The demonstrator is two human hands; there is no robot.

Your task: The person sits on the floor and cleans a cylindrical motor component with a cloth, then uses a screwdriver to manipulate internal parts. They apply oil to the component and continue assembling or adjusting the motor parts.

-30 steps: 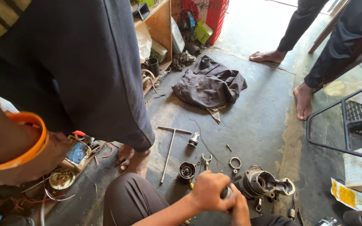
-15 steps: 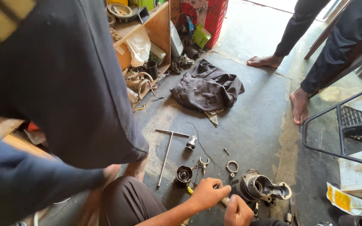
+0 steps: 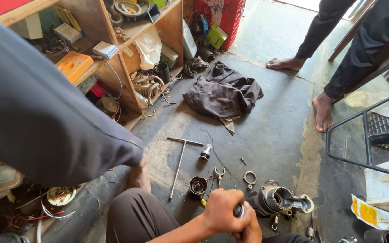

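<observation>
Left hand (image 3: 221,211) grips a black handle (image 3: 238,210) — metal housing (image 3: 278,200) just beside.

Counting now | gripping hands (image 3: 223,211): two | bare feet (image 3: 323,112) standing by: two | T-handle wrench (image 3: 179,164): one | dark cloth (image 3: 223,92): one | metal ring (image 3: 250,177): one

A dark cloth (image 3: 223,92) lies crumpled near the wooden shelf (image 3: 127,67).

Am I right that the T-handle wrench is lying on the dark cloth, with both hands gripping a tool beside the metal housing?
Not quite. The head view shows the T-handle wrench lying on the bare concrete floor, apart from the dark cloth. Both hands, left hand and right hand, do grip a tool beside the metal housing.
</observation>
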